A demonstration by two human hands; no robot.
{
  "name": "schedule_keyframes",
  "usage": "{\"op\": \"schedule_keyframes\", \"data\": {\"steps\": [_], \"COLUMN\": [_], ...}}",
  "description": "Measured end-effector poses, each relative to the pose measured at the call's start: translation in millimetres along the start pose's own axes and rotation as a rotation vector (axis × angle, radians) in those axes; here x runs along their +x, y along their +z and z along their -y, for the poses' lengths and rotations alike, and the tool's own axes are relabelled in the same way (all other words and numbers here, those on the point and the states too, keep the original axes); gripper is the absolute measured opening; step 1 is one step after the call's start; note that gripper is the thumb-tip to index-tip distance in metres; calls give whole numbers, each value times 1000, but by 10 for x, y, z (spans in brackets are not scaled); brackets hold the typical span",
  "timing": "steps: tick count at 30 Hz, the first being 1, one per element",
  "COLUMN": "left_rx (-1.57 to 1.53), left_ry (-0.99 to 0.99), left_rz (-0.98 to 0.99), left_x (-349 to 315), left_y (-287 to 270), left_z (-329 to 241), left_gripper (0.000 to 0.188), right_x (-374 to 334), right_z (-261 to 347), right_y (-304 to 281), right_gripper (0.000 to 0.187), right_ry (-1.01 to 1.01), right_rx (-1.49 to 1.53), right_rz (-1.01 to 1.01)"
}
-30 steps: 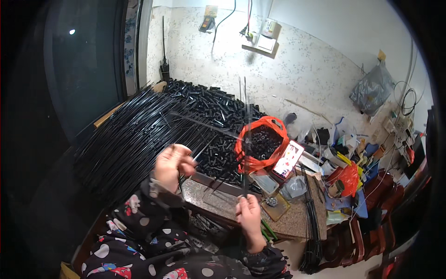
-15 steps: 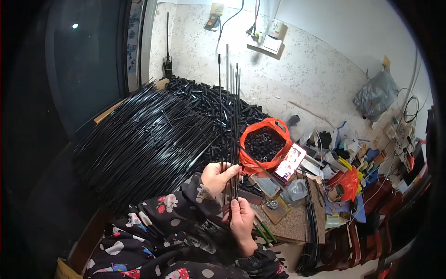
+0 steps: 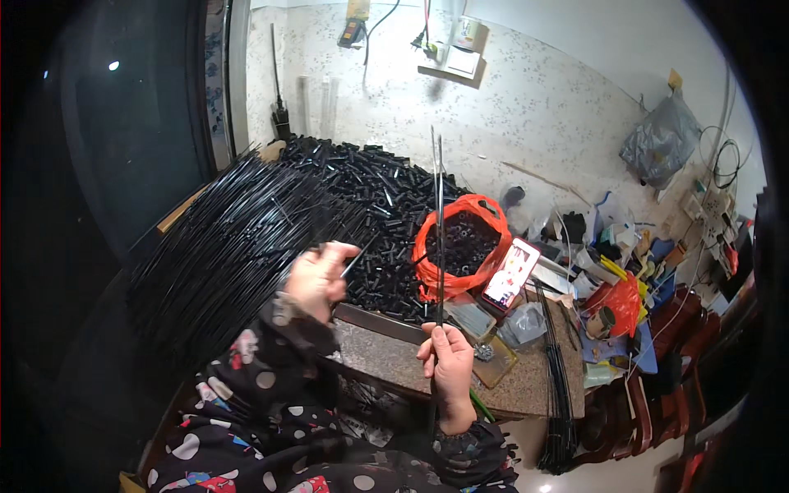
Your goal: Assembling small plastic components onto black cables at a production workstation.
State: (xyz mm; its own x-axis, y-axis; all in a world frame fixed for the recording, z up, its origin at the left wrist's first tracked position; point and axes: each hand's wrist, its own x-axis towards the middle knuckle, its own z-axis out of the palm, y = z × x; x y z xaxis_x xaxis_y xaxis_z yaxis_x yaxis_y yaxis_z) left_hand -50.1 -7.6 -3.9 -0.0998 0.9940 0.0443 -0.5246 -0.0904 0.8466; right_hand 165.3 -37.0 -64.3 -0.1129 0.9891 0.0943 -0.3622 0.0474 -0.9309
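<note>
Upright in my right hand [image 3: 448, 361] are a few thin black rods [image 3: 440, 238], pinched near their lower part between thumb and fingers. Their upper ends rise in front of the red plastic bag's left side. My left hand [image 3: 318, 279] is apart from them, over the right edge of a large pile of thin black rods [image 3: 222, 246]. It is smeared by motion; one finger points to the right and the others look curled. Whether it holds a rod cannot be made out. Behind the hands lies a heap of short black tube-like pieces [image 3: 394, 193].
A red plastic bag [image 3: 423, 267] of small black ring-like parts stands beside a lit phone [image 3: 511, 274]. Clear plastic trays and a bundle of black rods [image 3: 559, 403] lie along the stone-patterned tabletop [image 3: 378, 349]. Clutter with another red bag [image 3: 629, 304] fills the right side.
My left hand has let go of the upright rods and moved left to the rod pile. My right hand has shifted slightly right and up with fewer rods showing. The view has turned slightly.
</note>
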Motion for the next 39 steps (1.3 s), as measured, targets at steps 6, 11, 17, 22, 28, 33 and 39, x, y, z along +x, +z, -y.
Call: {"op": "schedule_keyframes", "data": {"steps": [6,11,17,22,28,33,39], "left_rx": [258,-42,5,-153,-130,926,1864], "left_ry": [23,124,192,-106,-226,-210,-40], "left_rz": [82,-85,-273,168,228,423,-363], "left_x": [-68,17,59,79,60,163,788], "left_y": [401,351,11,224,357,93,-1435], "left_z": [401,381,54,411,390,-54,-392], "left_gripper": [19,13,30,34,19,32,23], "right_x": [-247,-132,-38,-113,-391,-471,-234], "right_z": [-104,-103,-2,-12,-159,-339,-124], "right_y": [311,7,-136,144,383,213,207], "right_gripper": [20,19,18,19,51,26,21], "right_ry": [-49,-136,-157,-196,290,202,62], "right_rx": [-223,-222,-174,-337,-164,0,24], "right_rz": [60,-162,-193,-82,350,215,221]}}
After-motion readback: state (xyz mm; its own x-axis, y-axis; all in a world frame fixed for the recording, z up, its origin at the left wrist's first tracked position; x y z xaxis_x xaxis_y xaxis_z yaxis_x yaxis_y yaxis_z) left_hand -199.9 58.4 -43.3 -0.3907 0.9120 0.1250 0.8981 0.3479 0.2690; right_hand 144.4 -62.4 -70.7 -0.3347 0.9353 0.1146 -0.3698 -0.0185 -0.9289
